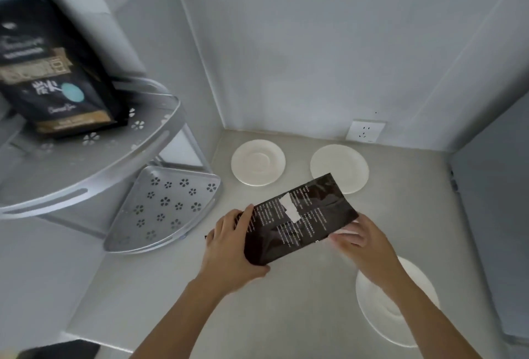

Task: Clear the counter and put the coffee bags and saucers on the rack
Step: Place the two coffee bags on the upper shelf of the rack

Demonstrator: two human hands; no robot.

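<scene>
Coffee bag, a flat black foil pouch printed with white text and a torn white label (pixel 300 221), sits lifted just above the grey bench (pixel 286 315), gripped at both ends by a person working bare-handed. Left hand (pixel 232 247) clamps the pouch's lower corner, thumb across the printed face and the other fingers (pixel 257 270) wrapped beneath. Right hand (pixel 360 241) pinches the opposite edge, its fingertips closed on the foil. The pouch's long axis runs from lower left up toward the far right, its top end pointing at the white wall socket (pixel 365 131).

What the coming move turns on: the silver metal corner rack with flower-shaped perforations (pixel 160 204) lies left of the pouch, on the left hand's side, so that hand is the nearer one and would likely lead the carry. The rack's lower shelf is bare and just beside the left hand; its upper shelf (pixel 94 158), higher and further left, already carries a second black coffee bag with a teal dot and gold band (pixel 54 72), leaning back.

Right of the rack, three round white ceramic saucers remain on the bench: one just beyond the rack's lower shelf (pixel 258 162), one partly hidden behind the held pouch (pixel 339 167), and one under the right forearm (pixel 400 301). By this look, the task is in its early half.
</scene>
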